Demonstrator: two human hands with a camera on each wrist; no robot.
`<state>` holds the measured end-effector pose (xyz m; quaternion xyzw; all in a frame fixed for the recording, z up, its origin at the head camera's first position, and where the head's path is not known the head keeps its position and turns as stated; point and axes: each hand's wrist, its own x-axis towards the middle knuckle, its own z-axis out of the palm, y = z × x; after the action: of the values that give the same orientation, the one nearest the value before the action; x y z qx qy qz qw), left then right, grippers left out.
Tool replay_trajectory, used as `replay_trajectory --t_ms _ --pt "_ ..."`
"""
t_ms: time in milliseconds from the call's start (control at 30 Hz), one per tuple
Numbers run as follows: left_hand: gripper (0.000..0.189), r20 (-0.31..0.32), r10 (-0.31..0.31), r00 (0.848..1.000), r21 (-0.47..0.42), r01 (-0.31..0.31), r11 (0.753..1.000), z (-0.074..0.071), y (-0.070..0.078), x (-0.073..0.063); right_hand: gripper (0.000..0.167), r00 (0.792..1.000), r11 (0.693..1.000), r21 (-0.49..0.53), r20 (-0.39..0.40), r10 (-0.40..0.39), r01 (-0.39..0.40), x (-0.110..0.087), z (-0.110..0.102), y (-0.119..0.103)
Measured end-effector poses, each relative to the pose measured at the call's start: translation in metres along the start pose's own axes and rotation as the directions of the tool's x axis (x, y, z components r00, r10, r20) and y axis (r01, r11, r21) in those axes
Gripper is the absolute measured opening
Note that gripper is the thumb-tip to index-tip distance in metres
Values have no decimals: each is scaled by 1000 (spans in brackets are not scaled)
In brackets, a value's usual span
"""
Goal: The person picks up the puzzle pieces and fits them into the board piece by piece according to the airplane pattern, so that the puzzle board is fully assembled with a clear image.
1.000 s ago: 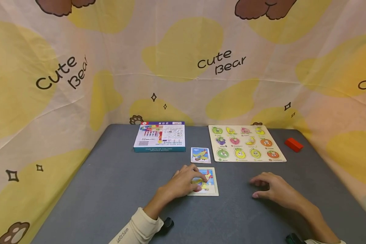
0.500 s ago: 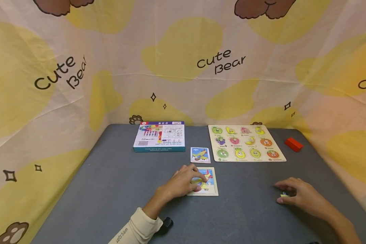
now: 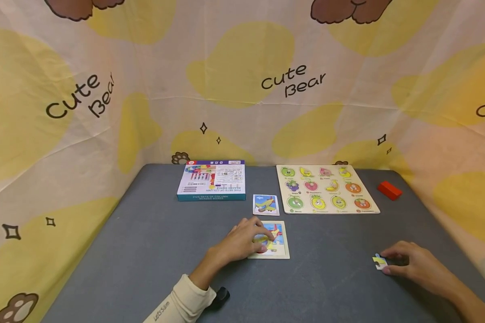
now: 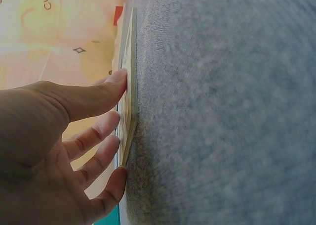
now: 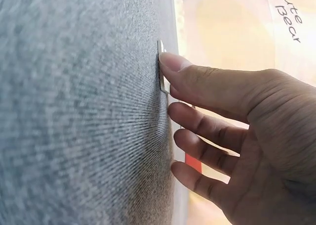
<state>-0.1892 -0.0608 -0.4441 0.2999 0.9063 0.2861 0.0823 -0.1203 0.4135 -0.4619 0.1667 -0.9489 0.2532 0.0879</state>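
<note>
On the table, my left hand (image 3: 242, 237) rests on a wooden airplane jigsaw puzzle (image 3: 280, 253) in a pale frame. Its thumb and fingertips touch the puzzle's top and cover the left part of the picture. A bare pale patch shows at the puzzle's lower right. In the left wrist view, the thumb and relaxed fingers lie along the frame's edge (image 4: 132, 96). Farther right, my right hand (image 3: 422, 269) pinches a small yellow, white and blue puzzle piece (image 3: 380, 261) between thumb and a finger. The right wrist view shows this piece (image 5: 162, 81) edge-on, low by the tabletop.
A small airplane picture card (image 3: 266, 205) lies behind the puzzle. At the back are a beaded-boxes carton (image 3: 211, 181), a fruit puzzle board (image 3: 329, 190) and a red block (image 3: 390, 190). A printed cloth (image 3: 234, 89) hangs behind the grey table (image 3: 165, 237).
My right hand has moved right and towards me, away from the airplane puzzle. The puzzle piece has come into sight at its fingertips. The left hand stays on the puzzle.
</note>
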Motion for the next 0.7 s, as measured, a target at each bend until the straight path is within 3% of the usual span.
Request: replay_trajectory --t_ms 367,700 --pt "27 29 -32 999 -1 32 999 0 1 0 26 1000 1000 -11 -14 -12 12 -4 1 1" --pt "26 8 -9 1000 -3 9 1000 0 1 -1 28 998 1000 -22 -54 -18 16 -3 2 -2"
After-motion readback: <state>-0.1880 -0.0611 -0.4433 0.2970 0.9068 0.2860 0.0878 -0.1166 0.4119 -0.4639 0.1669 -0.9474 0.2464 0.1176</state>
